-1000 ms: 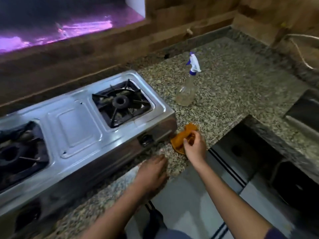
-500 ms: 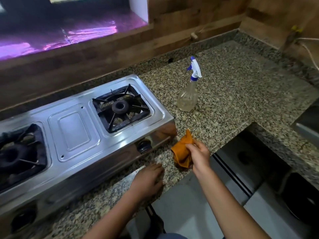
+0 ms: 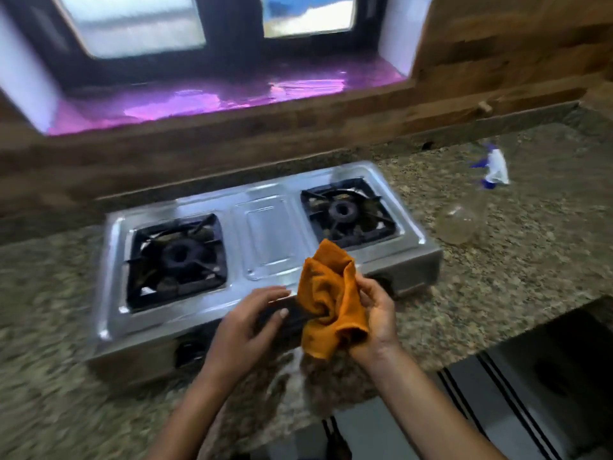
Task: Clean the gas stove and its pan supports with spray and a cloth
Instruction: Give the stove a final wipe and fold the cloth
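A steel two-burner gas stove point(image 3: 265, 234) sits on the granite counter. Black pan supports rest over its left burner point(image 3: 177, 257) and right burner point(image 3: 345, 212). My right hand point(image 3: 378, 313) holds a crumpled orange cloth point(image 3: 328, 297) in the air above the stove's front edge. Just left of the cloth hovers my left hand point(image 3: 247, 320), fingers apart and holding nothing. A clear spray bottle point(image 3: 464, 220) with a white and blue trigger head stands on the counter right of the stove.
The granite counter point(image 3: 530, 260) runs right and drops off at its front edge to a tiled floor point(image 3: 497, 410). A wooden backsplash point(image 3: 298, 127) and a window sill lit purple lie behind the stove.
My right hand lifted the orange cloth off the counter and carried it left over the stove front. My left hand rose from the counter edge. The view swung left and up.
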The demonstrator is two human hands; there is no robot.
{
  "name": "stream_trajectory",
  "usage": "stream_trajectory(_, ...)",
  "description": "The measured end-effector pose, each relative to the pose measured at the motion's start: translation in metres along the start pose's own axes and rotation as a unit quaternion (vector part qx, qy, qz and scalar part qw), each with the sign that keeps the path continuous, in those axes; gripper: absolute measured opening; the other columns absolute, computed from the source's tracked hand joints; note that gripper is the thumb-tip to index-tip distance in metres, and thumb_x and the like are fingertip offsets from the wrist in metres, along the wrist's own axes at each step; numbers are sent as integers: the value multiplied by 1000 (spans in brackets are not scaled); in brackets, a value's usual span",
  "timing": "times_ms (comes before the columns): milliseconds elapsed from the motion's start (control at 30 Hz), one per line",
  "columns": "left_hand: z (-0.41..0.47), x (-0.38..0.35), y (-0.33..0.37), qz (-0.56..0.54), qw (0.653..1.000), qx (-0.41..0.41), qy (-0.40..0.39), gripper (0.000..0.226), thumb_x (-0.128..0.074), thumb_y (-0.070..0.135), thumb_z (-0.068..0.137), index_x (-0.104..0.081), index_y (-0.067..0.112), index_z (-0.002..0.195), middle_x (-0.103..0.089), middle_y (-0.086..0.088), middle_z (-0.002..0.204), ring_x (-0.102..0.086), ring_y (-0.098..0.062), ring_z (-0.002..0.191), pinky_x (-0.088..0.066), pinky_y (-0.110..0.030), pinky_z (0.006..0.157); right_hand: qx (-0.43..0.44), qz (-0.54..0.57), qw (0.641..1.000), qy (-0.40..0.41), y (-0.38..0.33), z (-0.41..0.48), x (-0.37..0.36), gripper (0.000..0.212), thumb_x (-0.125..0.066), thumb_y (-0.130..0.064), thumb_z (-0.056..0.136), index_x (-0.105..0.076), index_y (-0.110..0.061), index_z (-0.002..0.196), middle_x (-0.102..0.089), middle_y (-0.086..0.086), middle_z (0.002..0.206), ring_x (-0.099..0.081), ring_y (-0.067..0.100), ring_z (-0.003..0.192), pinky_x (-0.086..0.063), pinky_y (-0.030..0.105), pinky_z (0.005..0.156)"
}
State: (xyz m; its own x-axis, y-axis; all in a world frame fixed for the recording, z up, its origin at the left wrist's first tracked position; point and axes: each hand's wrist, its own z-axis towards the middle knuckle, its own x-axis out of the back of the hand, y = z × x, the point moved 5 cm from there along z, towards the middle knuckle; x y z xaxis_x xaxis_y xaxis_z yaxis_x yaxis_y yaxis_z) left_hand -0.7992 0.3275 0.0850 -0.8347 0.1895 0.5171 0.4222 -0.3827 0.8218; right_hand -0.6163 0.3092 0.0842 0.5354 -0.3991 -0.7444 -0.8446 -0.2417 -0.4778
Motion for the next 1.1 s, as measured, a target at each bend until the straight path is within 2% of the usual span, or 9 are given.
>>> stream_trajectory(133,-43,115,-54,58,984,74,151,18,-61,20,92,-69,19,109,-67,9,116,-59,-2,113,-42,-13,93,-11,-84,993,-87,61,26,-57,24,-50,-24,91,-65,-10,103,-64,7,68,-60,17,57,-51,26,56)
stream_trajectory(233,-74,179,-92,61,967,139,205,26,-51,40,93,-68,27,109,-67,8,118,-59,-7,115,-42,-13,93,165,-326,930,-42,86,47,-65,18,-65,-17,88,-70,-13,105,-68,5,93,-65,16,82,-51,30,77)
stream_trajectory(367,-65,199,-123,40,983,151,99,51,-32,57,92,-58,28,124,-54,5,137,-38,-5,136,-22,-8,109,390,-699,598,-40,118,50,-82,42,-67,-27,75,-67,-21,117,-56,0,115,-57,21,107,-43,27,96)
stream_trajectory(433,-48,199,-127,77,988,133,16,69,-15,72,90,-50,32,134,-44,10,146,-24,-4,143,-11,-14,115,405,-769,493,-44,139,51,-81,48,-66,-37,77,-65,-19,122,-57,3,125,-55,28,111,-45,40,94)
stream_trajectory(533,-31,198,-127,119,978,155,-78,79,0,72,89,-49,36,138,-28,16,151,-6,1,139,-3,-21,115,428,-772,469,-36,154,43,-80,49,-58,-48,84,-68,-16,120,-61,3,124,-53,27,113,-43,44,92)
stream_trajectory(733,-8,209,-149,17,959,226,-172,97,7,87,72,-70,42,111,-44,4,149,-18,-18,147,-10,-48,120,419,-799,414,-117,224,36,-121,42,-53,-43,91,-69,-15,117,-65,4,120,-56,30,112,-44,43,96)
stream_trajectory(867,8,217,-138,-43,927,269,-256,91,0,73,85,-72,25,114,-57,2,137,-41,-10,135,-34,-20,94,407,-805,388,-189,288,34,-172,34,-56,-40,88,-68,-16,109,-63,4,116,-54,30,108,-47,42,84)
stream_trajectory(1000,14,222,-131,-12,917,271,-292,94,4,73,79,-70,29,116,-56,8,136,-40,-4,130,-25,-32,94,409,-808,350,-238,314,33,-186,24,-55,-36,84,-67,-18,94,-61,4,107,-53,32,105,-46,41,76)
stream_trajectory(1100,10,225,-134,-3,923,263,-280,91,5,78,80,-70,39,113,-55,8,139,-39,-8,133,-25,-40,100,409,-782,350,-315,301,29,-175,24,-59,-32,87,-67,-18,105,-60,3,112,-52,29,108,-44,41,84)
